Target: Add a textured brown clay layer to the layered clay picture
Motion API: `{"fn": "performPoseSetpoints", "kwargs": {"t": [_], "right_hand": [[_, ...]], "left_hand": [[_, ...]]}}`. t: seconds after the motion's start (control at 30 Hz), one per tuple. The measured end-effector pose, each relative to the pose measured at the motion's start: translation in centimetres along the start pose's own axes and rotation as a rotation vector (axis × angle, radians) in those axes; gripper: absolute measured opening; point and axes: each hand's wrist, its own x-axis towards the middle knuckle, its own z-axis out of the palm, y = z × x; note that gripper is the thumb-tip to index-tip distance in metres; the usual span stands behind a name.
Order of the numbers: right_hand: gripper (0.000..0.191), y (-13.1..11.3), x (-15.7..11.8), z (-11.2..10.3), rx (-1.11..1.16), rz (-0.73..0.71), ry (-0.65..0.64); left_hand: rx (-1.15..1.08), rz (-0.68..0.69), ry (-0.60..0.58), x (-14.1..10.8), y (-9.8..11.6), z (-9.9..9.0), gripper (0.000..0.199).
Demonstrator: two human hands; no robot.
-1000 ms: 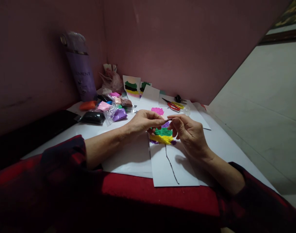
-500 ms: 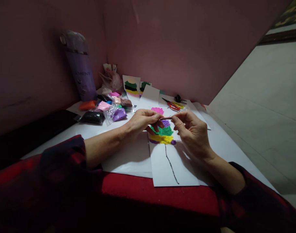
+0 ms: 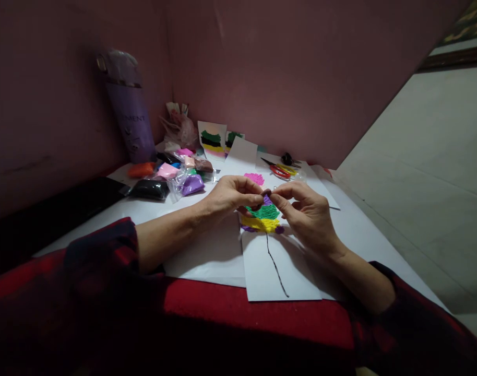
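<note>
Both hands pinch one small piece of brown clay (image 3: 266, 192), bent into an arch between the fingertips. My left hand (image 3: 233, 198) grips its left end, and my right hand (image 3: 309, 213) has the other end between thumb and forefinger. Beneath them lies a white card (image 3: 258, 271) with clay bands in pink, purple, green and yellow (image 3: 262, 224). A thin black line runs down the lower part of the card. Part of the purple and green clay is hidden behind my fingers.
Bagged clay packs (image 3: 149, 189) lie at the left, before a purple bottle (image 3: 132, 122). Red-handled scissors (image 3: 279, 171) and a yellow-handled tool rest behind the hands. Painted cards (image 3: 212, 140) lean at the back wall. The red cloth (image 3: 254, 313) shows at the front edge.
The brown clay was a straight strip stretched between my hands; now it is bent. My right hand has moved slightly left, closer to my left hand.
</note>
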Motion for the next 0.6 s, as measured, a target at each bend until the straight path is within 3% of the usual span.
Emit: {"fn": "performPoseSetpoints", "kwargs": {"t": [0.2,0.4,0.5,0.6], "right_hand": [[0.012,-0.02,-0.05,0.23,0.134,0.082,-0.070],[0.029,-0.60,-0.05,0.28,0.276,0.197,-0.148],[0.039,-0.57,-0.05,0.27,0.303,0.209,-0.154],[0.036,-0.44,-0.07,0.35,0.363,0.264,-0.141]], "left_hand": [[-0.029,0.014,-0.029,0.21,-0.33,-0.28,0.014],[-0.050,0.018,-0.119,0.00,-0.40,-0.36,0.023],[-0.044,0.045,-0.102,-0.08,-0.27,-0.31,0.018],[-0.070,0.058,-0.031,-0.07,-0.09,-0.19,0.015]]}}
